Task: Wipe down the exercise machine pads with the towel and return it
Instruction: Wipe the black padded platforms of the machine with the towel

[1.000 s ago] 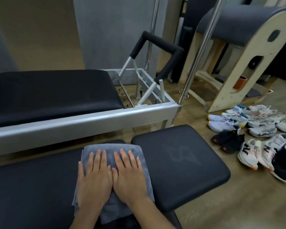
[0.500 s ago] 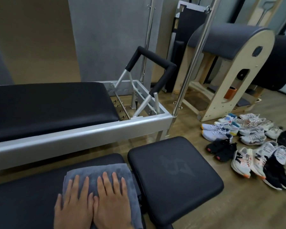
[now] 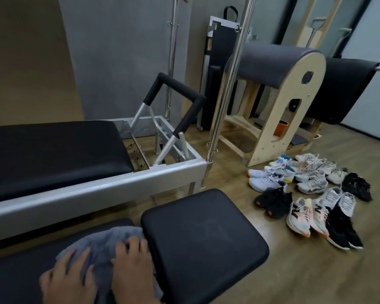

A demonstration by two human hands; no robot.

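Upper left to centre: a silver-framed exercise machine (image 3: 101,189) carrying a long black upholstered carriage pad (image 3: 53,156). Bottom left: a second long black vinyl pad (image 3: 15,273), abutting a square black vinyl seat pad (image 3: 202,242) at lower centre. The grey terry towel (image 3: 103,242) lies bunched on the long pad's right end, just beside the seam between the two pads. The left hand (image 3: 68,279) rests palm-down on the towel's left half with its fingers spread and nothing clasped. The right hand (image 3: 132,268) presses the right half with bent fingertips sunk into the cloth; whether they pinch a fold cannot be told.

The step in hand appears to be wiping the long pad near the seam. It is done well by flattening the bunched cloth for full contact, keeping even downward pressure under both palms, overlapping the strokes, and carrying the towel across the seam onto the square seat pad without letting it snag in the gap.
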